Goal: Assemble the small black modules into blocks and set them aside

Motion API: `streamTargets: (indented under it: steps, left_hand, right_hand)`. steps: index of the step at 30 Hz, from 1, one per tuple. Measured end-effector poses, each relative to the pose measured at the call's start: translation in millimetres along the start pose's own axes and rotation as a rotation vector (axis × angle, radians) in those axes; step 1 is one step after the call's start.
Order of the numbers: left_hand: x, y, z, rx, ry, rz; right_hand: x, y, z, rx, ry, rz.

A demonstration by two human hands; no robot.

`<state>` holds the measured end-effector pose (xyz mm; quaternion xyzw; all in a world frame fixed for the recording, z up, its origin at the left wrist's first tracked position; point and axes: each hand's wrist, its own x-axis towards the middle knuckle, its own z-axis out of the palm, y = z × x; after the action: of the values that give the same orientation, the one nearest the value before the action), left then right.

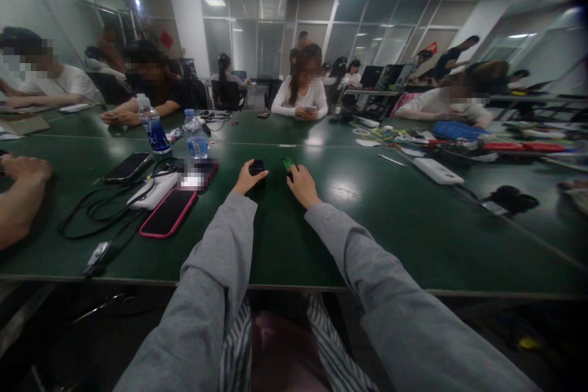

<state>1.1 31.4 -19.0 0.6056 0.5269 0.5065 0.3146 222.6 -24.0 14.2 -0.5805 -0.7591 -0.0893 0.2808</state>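
My left hand (248, 177) is on the table, its thumb and fingers closed around a small black box-like object (257, 165). What exactly this object is I cannot make out. A short way to the right, my right hand (304, 186) grips the near end of a small green circuit board (288, 163) with a dark edge. The two objects are apart, with bare tabletop between them. Grey sleeves cover both my forearms.
On the green table (294, 245), to the left, lie a pink-edged phone (169, 213), a black phone (128, 168), a white power bank (154, 190) and cables. Two bottles (196, 135) stand behind them. Rightward are another white device (438, 170) and tangled wires. Several people sit around.
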Motion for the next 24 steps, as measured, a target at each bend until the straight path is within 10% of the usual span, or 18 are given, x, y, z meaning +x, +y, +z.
streamTargets:
  steps: [12,24]
  left_hand:
    - [-0.1,0.4,1.6,-0.013,0.016,0.016]
    - [-0.6,2.3,1.5,-0.006,0.011,-0.021]
  right_hand:
    - [-3.5,-2.6,2.4,-0.020,-0.005,-0.131]
    - [19.3,25.1,26.1,0.289,0.045,0.309]
